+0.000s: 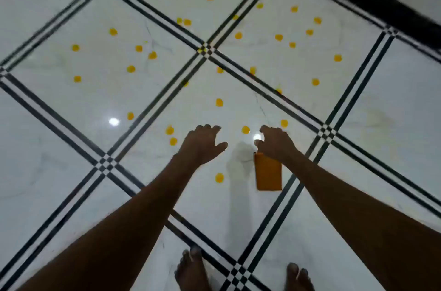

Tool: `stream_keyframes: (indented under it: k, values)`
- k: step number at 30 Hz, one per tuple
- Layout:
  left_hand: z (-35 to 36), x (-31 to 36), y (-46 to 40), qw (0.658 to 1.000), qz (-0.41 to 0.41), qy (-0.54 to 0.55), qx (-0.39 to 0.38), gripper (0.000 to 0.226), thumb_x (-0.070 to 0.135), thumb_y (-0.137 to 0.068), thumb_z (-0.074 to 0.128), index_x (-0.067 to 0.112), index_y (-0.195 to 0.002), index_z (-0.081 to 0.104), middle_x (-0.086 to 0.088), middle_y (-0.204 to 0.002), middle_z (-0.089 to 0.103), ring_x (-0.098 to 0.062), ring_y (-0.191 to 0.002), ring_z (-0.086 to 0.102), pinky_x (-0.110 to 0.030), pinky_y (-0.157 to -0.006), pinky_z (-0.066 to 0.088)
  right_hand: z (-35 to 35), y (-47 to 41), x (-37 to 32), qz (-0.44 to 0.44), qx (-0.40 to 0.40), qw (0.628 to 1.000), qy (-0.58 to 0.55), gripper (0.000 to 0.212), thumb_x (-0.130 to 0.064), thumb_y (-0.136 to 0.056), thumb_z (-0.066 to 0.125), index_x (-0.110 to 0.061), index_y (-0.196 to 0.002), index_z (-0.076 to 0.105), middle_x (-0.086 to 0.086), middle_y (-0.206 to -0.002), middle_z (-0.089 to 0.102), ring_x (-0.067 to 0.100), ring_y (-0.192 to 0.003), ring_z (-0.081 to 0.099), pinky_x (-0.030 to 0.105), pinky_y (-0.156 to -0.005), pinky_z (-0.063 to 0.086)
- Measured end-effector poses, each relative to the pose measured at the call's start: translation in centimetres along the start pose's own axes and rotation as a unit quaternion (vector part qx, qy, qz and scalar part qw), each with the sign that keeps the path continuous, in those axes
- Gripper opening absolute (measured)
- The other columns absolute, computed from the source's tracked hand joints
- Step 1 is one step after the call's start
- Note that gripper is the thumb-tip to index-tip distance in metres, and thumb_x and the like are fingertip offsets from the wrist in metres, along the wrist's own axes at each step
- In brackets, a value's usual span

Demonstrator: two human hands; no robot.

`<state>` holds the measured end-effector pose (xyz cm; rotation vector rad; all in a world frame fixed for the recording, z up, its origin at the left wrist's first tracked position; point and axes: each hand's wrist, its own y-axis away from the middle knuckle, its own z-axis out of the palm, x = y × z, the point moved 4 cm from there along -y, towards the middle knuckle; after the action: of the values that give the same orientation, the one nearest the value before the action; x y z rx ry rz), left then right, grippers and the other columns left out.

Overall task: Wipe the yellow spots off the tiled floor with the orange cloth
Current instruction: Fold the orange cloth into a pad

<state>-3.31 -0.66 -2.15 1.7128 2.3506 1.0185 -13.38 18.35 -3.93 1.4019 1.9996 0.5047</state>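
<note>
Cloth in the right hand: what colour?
Orange cloth, plain, hanging from the right hand; head view.

You had roughly forty yellow spots (219, 102), most toward twelve o'clock. There was one cloth (268, 175) at five o'clock, two hands, left hand (202, 145) and right hand (274, 145), and two bare feet (191, 269) at six.

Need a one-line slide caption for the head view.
Right hand holds the orange cloth above a white tiled floor dotted with yellow spots; left hand open.
</note>
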Motion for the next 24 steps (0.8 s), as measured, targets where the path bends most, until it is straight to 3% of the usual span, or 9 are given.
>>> stream_keyframes:
  k: [2, 6, 9, 11, 15, 18, 21, 24]
  values:
    - [4.3, 0.1, -2.4, 0.999, 0.005, 0.014, -0.031, 0.063, 0.049, -0.096, 0.052, 0.017, -0.149, 0.040, -0.011, -0.138, 0.054, -0.030, -0.131, 0.046, -0.041, -0.107, 0.039, 4.1, -1.8, 3.2, 0.086, 0.027, 0.994, -0.053, 0.035, -0.027, -0.093, 0.059, -0.003, -0.118, 0.053, 0.019, -0.122, 0.063, 0.039, -0.115, 0.060, 0.043, -0.095, 0.050]
    - [9.3, -0.1, -6.2, 0.998, 0.031, 0.008, -0.059, 0.056, 0.044, -0.095, 0.055, 0.020, -0.144, 0.046, -0.006, -0.139, 0.056, -0.025, -0.132, 0.047, -0.036, -0.107, 0.038, 10.4, -3.0, 8.1, 0.279, 0.113, 0.949, -0.093, 0.058, -0.035, -0.092, 0.063, -0.003, -0.136, 0.043, 0.020, -0.135, 0.054, 0.041, -0.126, 0.054, 0.055, -0.105, 0.045]
    - [10.9, -0.6, -9.2, 0.996, 0.064, -0.009, -0.053, 0.047, 0.041, -0.095, 0.056, 0.021, -0.138, 0.052, -0.003, -0.135, 0.060, -0.023, -0.128, 0.050, -0.034, -0.103, 0.039, 13.1, -4.1, 10.3, 0.326, 0.182, 0.918, -0.133, 0.052, -0.034, -0.095, 0.062, -0.001, -0.132, 0.047, 0.021, -0.131, 0.058, 0.042, -0.121, 0.058, 0.054, -0.103, 0.047]
    - [10.9, -0.9, -10.4, 0.995, 0.085, -0.004, -0.043, 0.042, 0.039, -0.094, 0.058, 0.022, -0.132, 0.057, -0.001, -0.128, 0.064, -0.021, -0.122, 0.055, -0.033, -0.099, 0.042, 13.6, -4.4, 10.0, 0.289, 0.221, 0.913, -0.184, 0.036, -0.027, -0.094, 0.065, -0.002, -0.118, 0.056, 0.018, -0.117, 0.066, 0.038, -0.108, 0.064, 0.047, -0.092, 0.052]
    - [10.4, -1.0, -12.0, 0.992, 0.112, 0.041, -0.039, 0.035, 0.032, -0.088, 0.068, 0.023, -0.122, 0.066, 0.001, -0.112, 0.072, -0.019, -0.107, 0.064, -0.030, -0.091, 0.047, 11.4, -5.1, 7.6, 0.143, 0.273, 0.910, -0.277, 0.011, -0.018, -0.085, 0.074, -0.016, -0.094, 0.068, 0.003, -0.093, 0.070, 0.021, -0.086, 0.063, 0.028, -0.073, 0.042]
    - [8.9, -0.5, -12.6, 0.982, 0.144, 0.116, -0.044, 0.052, 0.025, -0.079, 0.080, 0.018, -0.129, 0.063, -0.003, -0.118, 0.069, -0.017, -0.102, 0.067, -0.029, -0.092, 0.051, 8.4, -6.2, 6.0, 0.031, 0.179, 0.934, -0.306, 0.017, -0.022, -0.079, 0.083, -0.027, -0.090, 0.072, -0.009, -0.087, 0.069, 0.008, -0.079, 0.062, 0.022, -0.069, 0.044]
    - [6.6, 0.2, -12.7, 0.972, 0.181, 0.143, -0.031, 0.073, 0.022, -0.073, 0.086, 0.018, -0.139, 0.054, 0.000, -0.135, 0.061, -0.016, -0.116, 0.059, -0.031, -0.094, 0.050, 5.2, -6.7, 4.4, -0.044, 0.111, 0.926, -0.359, 0.021, -0.023, -0.076, 0.087, -0.024, -0.093, 0.076, 0.000, -0.092, 0.074, 0.016, -0.081, 0.067, 0.033, -0.077, 0.053]
    - [4.2, 0.8, -12.0, 0.972, 0.209, 0.107, 0.013, 0.046, 0.027, -0.071, 0.087, 0.014, -0.112, 0.068, -0.001, -0.106, 0.071, -0.017, -0.097, 0.064, -0.037, -0.085, 0.053, 3.2, -6.2, 2.9, -0.095, 0.059, 0.907, -0.406, 0.019, -0.017, -0.076, 0.087, -0.019, -0.088, 0.072, 0.013, -0.096, 0.073, 0.023, -0.086, 0.067, 0.040, -0.080, 0.053]
